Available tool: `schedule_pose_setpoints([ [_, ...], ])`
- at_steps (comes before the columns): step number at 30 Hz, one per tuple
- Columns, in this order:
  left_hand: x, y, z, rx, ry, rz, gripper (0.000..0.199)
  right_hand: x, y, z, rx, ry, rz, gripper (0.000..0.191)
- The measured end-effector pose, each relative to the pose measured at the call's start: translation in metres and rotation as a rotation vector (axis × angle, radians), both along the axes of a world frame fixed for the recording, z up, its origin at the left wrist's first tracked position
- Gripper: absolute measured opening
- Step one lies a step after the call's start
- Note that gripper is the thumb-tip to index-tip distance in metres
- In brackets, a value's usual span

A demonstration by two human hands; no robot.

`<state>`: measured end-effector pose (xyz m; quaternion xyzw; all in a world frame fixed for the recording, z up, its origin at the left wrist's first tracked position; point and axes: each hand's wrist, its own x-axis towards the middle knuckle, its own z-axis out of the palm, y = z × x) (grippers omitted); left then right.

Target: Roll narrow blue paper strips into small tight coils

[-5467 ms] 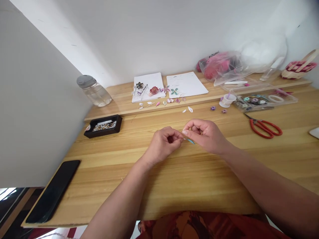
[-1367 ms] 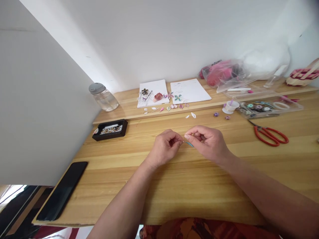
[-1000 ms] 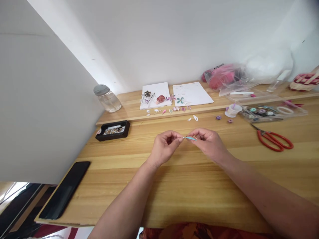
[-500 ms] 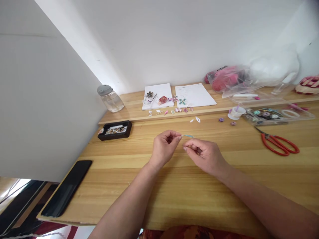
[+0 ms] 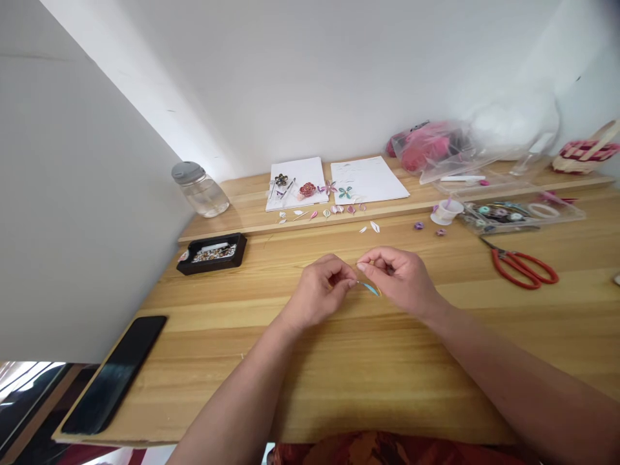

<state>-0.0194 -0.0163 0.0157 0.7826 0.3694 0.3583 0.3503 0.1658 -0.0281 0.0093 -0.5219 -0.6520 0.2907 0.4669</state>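
Between the thumb and fingers of my left hand [image 5: 325, 288] is pinched the end of a small blue leaf-shaped piece [image 5: 371, 289], which has a thin yellowish edge and points to the lower right. My right hand [image 5: 401, 279] is closed in a pinch just right of and slightly above the left fingertips; what lies between its fingertips is too small to make out. Beyond the hands, white petal pieces [image 5: 374, 227] lie on the wooden table [image 5: 339, 361]. Several petals and finished flowers, among them a red one [image 5: 307, 189] and a green one [image 5: 345, 192], sit further back.
Red-handled scissors [image 5: 526, 267], a white cup [image 5: 446, 211] and a clear tray of spools [image 5: 523, 216] are at the right. A black box of beads [image 5: 212, 254], a bottle [image 5: 200, 189] and a phone [image 5: 115, 374] are at the left. Paper sheets [image 5: 371, 179] lie behind.
My right hand has risen to above the left fingertips. The blue piece now tilts down to the right and shows more. The camera view has shifted slightly to the right.
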Motion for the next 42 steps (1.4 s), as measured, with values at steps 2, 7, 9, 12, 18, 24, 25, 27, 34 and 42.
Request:
schedule_pose_setpoints([
  [2, 0.0, 0.001, -0.001, -0.095, -0.079, 0.009, 0.01, 0.001, 0.005, -0.005, -0.066, 0.065, -0.004, 0.023],
  [7, 0.003, 0.006, -0.003, -0.293, -0.291, 0.094, 0.022, -0.001, 0.008, -0.018, -0.218, 0.176, 0.056, 0.029],
  [9, 0.004, 0.006, -0.003, -0.304, -0.331, 0.156, 0.024, -0.004, 0.006, -0.02, -0.261, 0.209, 0.091, 0.029],
  [12, 0.005, 0.007, -0.005, -0.293, -0.345, 0.245, 0.024, -0.01, 0.0, -0.019, -0.276, 0.207, 0.136, 0.024],
  [18, 0.003, 0.01, -0.013, -0.144, -0.202, 0.345, 0.018, -0.018, -0.016, -0.009, -0.033, -0.038, 0.122, 0.012],
  [24, -0.001, 0.007, -0.011, 0.041, 0.028, 0.182, 0.009, -0.008, -0.013, -0.001, 0.167, -0.129, 0.037, 0.008],
  [25, -0.001, 0.006, -0.009, 0.037, 0.041, 0.142, 0.01, -0.005, -0.011, 0.0, 0.158, -0.109, 0.025, 0.009],
  [27, -0.002, 0.003, -0.006, 0.01, 0.048, 0.074, 0.01, -0.002, -0.006, 0.001, 0.112, -0.052, 0.022, 0.012],
  [34, 0.0, 0.001, 0.0, -0.263, -0.179, 0.006, 0.017, -0.001, 0.006, -0.005, -0.126, 0.154, 0.038, 0.023],
  [42, 0.003, 0.009, -0.005, -0.372, -0.394, 0.267, 0.028, -0.011, -0.001, -0.012, -0.266, 0.254, 0.16, 0.023],
])
